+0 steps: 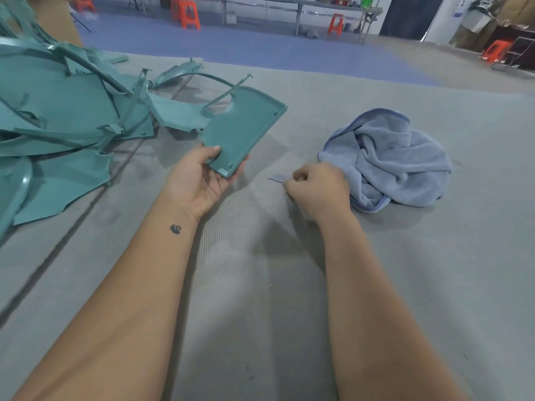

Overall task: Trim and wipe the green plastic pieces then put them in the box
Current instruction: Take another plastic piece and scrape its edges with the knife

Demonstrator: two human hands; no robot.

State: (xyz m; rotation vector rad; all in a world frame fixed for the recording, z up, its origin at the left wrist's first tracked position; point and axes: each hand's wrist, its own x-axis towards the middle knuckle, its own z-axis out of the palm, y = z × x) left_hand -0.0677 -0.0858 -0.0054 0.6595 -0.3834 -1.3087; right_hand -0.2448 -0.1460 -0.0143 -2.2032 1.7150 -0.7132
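My left hand [202, 178] holds a flat green plastic piece [246, 128] by its near corner, thumb on top and fingers underneath, lifted slightly over the grey mat. A thin sprue arm sticks out from its far edge. My right hand [318, 189] is curled low on the mat and pinches a small thin blade [276, 178], whose tip pokes out to the left. A crumpled blue cloth [393, 160] lies just right of that hand. A pile of green plastic pieces [63, 117] covers the left side. No box is in view.
The grey ribbed mat [260, 285] covers the work surface. Beyond it lie a blue floor, orange stools [185, 13], a long metal table [298, 7] and a dark doorway. Small shavings dot the mat.
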